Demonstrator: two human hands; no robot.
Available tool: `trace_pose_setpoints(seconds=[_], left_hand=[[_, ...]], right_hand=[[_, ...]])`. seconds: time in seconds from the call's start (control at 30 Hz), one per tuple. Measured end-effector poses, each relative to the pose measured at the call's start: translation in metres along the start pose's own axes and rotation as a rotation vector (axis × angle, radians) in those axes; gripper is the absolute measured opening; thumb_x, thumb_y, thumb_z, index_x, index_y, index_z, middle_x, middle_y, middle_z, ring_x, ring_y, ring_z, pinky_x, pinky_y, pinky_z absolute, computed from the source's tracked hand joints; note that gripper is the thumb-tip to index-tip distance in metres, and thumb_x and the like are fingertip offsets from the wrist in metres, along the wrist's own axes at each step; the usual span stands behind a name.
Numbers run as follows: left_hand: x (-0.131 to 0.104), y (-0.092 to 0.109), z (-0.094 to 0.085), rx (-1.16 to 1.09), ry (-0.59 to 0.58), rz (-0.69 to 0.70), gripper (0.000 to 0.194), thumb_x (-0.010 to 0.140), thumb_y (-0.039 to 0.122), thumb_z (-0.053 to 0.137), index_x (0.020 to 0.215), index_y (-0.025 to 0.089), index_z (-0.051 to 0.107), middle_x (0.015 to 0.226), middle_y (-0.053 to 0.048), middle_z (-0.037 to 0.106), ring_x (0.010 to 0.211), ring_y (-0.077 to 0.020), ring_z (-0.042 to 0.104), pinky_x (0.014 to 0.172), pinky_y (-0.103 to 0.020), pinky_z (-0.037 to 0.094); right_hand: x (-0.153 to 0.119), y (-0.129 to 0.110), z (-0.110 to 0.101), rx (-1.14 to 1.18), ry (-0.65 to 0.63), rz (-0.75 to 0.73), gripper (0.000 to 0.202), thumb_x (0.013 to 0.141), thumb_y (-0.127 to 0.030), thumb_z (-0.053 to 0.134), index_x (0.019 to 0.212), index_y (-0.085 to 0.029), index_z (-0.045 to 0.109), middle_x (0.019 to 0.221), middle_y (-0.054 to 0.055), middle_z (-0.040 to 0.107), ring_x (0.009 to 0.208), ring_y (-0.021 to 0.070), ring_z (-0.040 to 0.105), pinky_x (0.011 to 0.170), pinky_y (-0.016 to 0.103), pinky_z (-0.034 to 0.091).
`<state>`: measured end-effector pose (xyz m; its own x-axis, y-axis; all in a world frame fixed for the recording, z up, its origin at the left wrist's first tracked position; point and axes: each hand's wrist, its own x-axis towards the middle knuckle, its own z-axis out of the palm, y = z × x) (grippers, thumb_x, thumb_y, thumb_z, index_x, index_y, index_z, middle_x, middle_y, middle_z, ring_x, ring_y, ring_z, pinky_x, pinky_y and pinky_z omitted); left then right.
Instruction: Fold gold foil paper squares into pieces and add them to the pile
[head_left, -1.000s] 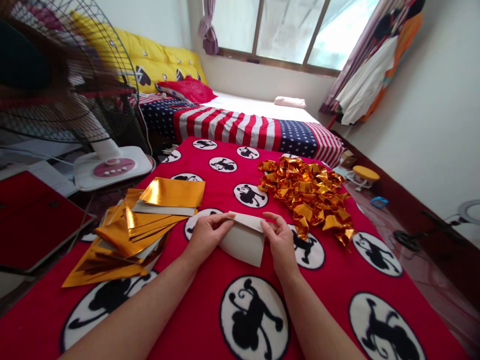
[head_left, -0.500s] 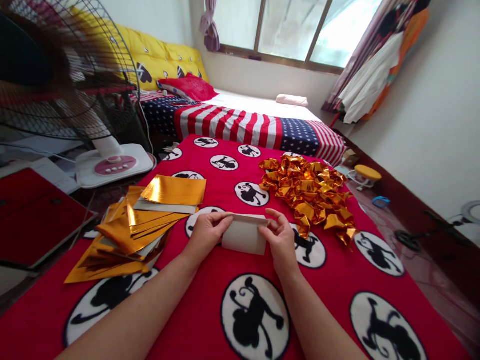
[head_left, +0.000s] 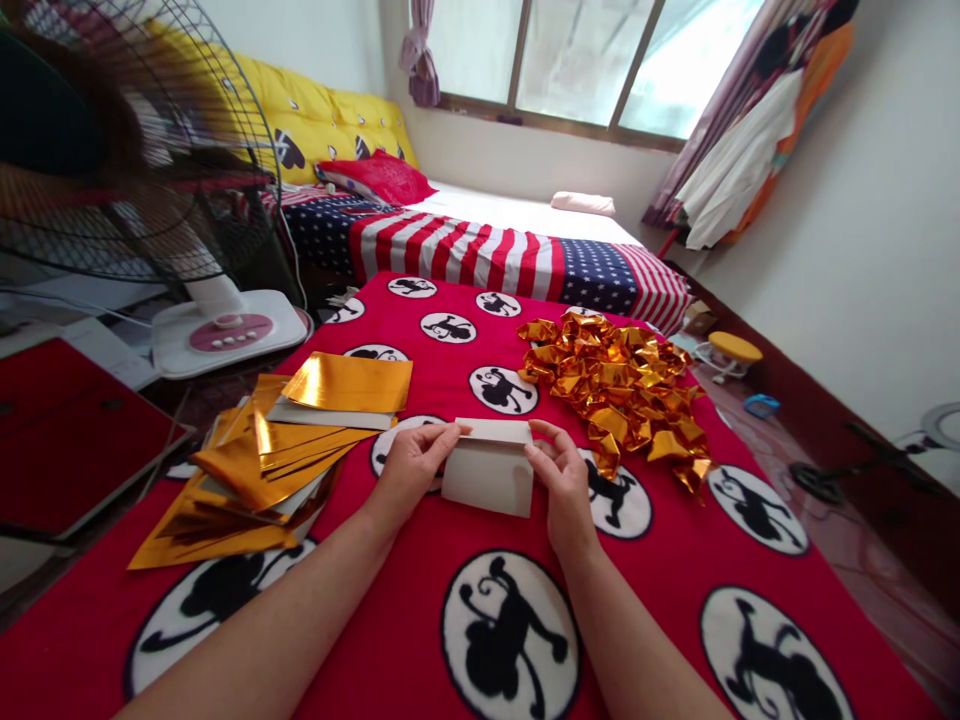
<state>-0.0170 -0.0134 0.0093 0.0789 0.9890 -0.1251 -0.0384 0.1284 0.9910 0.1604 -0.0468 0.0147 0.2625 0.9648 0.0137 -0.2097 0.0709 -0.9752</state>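
A sheet of paper (head_left: 489, 478), pale side toward me, is held between my two hands just above the red cloth, with a crease running across its upper part. My left hand (head_left: 411, 462) pinches the upper left edge between thumb and fingers. At the upper right edge, my right hand (head_left: 564, 478) grips it the same way. To the left lies a loose stack of gold foil paper sheets (head_left: 349, 382), some with the pale side up. On the right is a heap of folded gold foil pieces (head_left: 619, 380).
The red cloth (head_left: 375, 640) with black monkey figures in white circles covers the surface before me. A running fan (head_left: 225, 325) stands at the left. Beyond is a bed with a striped, starred cover (head_left: 465, 255). A yellow stool (head_left: 735, 347) is on the floor at right.
The paper's upper strip, seen thin and nearly edge-on before, now shows as a wider pale band above the crease. My right thumb has shifted slightly right along the sheet.
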Motion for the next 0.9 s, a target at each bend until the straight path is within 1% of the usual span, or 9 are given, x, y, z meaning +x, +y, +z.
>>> trace_pose_setpoints(seconds=[0.07, 0.1, 0.23, 0.33, 0.47, 0.6, 0.73, 0.8, 0.9], left_hand=[[0.0, 0.0, 0.001, 0.005, 0.005, -0.014, 0.045, 0.071, 0.048, 0.068, 0.103, 0.017, 0.073, 0.073, -0.002, 0.065, 0.056, -0.0111, 0.053, 0.04, -0.016, 0.039], [0.0, 0.0, 0.001, 0.009, 0.003, 0.002, 0.043, 0.07, 0.045, 0.07, 0.102, 0.017, 0.074, 0.075, -0.003, 0.067, 0.058, -0.0117, 0.054, 0.042, -0.017, 0.04], [0.002, -0.003, 0.002, 0.027, -0.019, 0.092, 0.035, 0.069, 0.038, 0.071, 0.095, 0.016, 0.076, 0.083, -0.006, 0.073, 0.062, -0.0135, 0.06, 0.047, -0.018, 0.044], [0.004, -0.006, 0.002, 0.033, -0.028, 0.089, 0.032, 0.07, 0.036, 0.07, 0.094, 0.016, 0.076, 0.083, -0.005, 0.073, 0.062, -0.0139, 0.062, 0.049, -0.019, 0.046], [0.005, -0.009, 0.001, 0.046, -0.046, 0.096, 0.032, 0.073, 0.035, 0.066, 0.098, 0.017, 0.075, 0.081, -0.004, 0.074, 0.063, -0.0148, 0.064, 0.05, -0.02, 0.047], [0.007, -0.01, -0.001, 0.201, -0.017, 0.227, 0.027, 0.077, 0.029, 0.062, 0.097, 0.017, 0.075, 0.088, -0.005, 0.075, 0.076, -0.0183, 0.068, 0.063, -0.024, 0.052], [0.006, -0.009, 0.0, 0.427, 0.048, 0.384, 0.023, 0.078, 0.02, 0.059, 0.094, 0.017, 0.076, 0.093, -0.006, 0.076, 0.086, -0.02, 0.069, 0.08, -0.029, 0.052], [0.006, -0.009, 0.001, 0.502, 0.06, 0.43, 0.022, 0.078, 0.018, 0.059, 0.092, 0.017, 0.076, 0.093, -0.006, 0.076, 0.086, -0.0198, 0.069, 0.081, -0.03, 0.052], [0.005, -0.009, 0.001, 0.547, 0.065, 0.452, 0.02, 0.08, 0.02, 0.06, 0.091, 0.019, 0.076, 0.091, -0.005, 0.076, 0.083, -0.0188, 0.069, 0.078, -0.029, 0.052]], right_hand=[[0.001, 0.002, -0.001, -0.015, 0.016, 0.003, 0.036, 0.077, -0.038, 0.067, 0.106, -0.021, 0.057, 0.07, -0.002, 0.062, 0.064, 0.0152, 0.058, 0.061, 0.026, 0.044], [0.002, 0.004, -0.002, -0.024, 0.017, 0.0, 0.036, 0.076, -0.038, 0.068, 0.106, -0.021, 0.057, 0.069, -0.003, 0.061, 0.064, 0.0149, 0.058, 0.061, 0.026, 0.044], [0.006, 0.01, -0.005, -0.06, -0.009, -0.034, 0.038, 0.074, -0.031, 0.072, 0.106, -0.021, 0.056, 0.069, -0.003, 0.062, 0.066, 0.0138, 0.058, 0.063, 0.023, 0.044], [0.005, 0.011, -0.006, -0.07, -0.015, -0.039, 0.034, 0.074, -0.03, 0.071, 0.104, -0.021, 0.058, 0.069, -0.003, 0.063, 0.066, 0.0134, 0.059, 0.061, 0.022, 0.044], [0.005, 0.011, -0.005, -0.06, -0.033, -0.044, 0.031, 0.074, -0.031, 0.07, 0.102, -0.021, 0.061, 0.07, -0.003, 0.064, 0.066, 0.0131, 0.059, 0.061, 0.022, 0.045], [0.007, 0.013, -0.007, -0.133, -0.024, -0.077, 0.025, 0.077, -0.035, 0.067, 0.097, -0.019, 0.066, 0.076, 0.001, 0.067, 0.071, 0.0147, 0.061, 0.063, 0.023, 0.046], [0.01, 0.016, -0.011, -0.344, 0.011, -0.142, 0.021, 0.077, -0.035, 0.067, 0.09, -0.018, 0.07, 0.08, 0.004, 0.07, 0.072, 0.0171, 0.063, 0.066, 0.027, 0.048], [0.011, 0.019, -0.013, -0.441, 0.006, -0.162, 0.02, 0.078, -0.034, 0.065, 0.087, -0.017, 0.071, 0.082, 0.005, 0.071, 0.073, 0.0185, 0.064, 0.068, 0.028, 0.048], [0.012, 0.02, -0.016, -0.519, -0.012, -0.187, 0.018, 0.081, -0.032, 0.062, 0.088, -0.017, 0.071, 0.083, 0.006, 0.071, 0.073, 0.0191, 0.064, 0.066, 0.029, 0.049]])
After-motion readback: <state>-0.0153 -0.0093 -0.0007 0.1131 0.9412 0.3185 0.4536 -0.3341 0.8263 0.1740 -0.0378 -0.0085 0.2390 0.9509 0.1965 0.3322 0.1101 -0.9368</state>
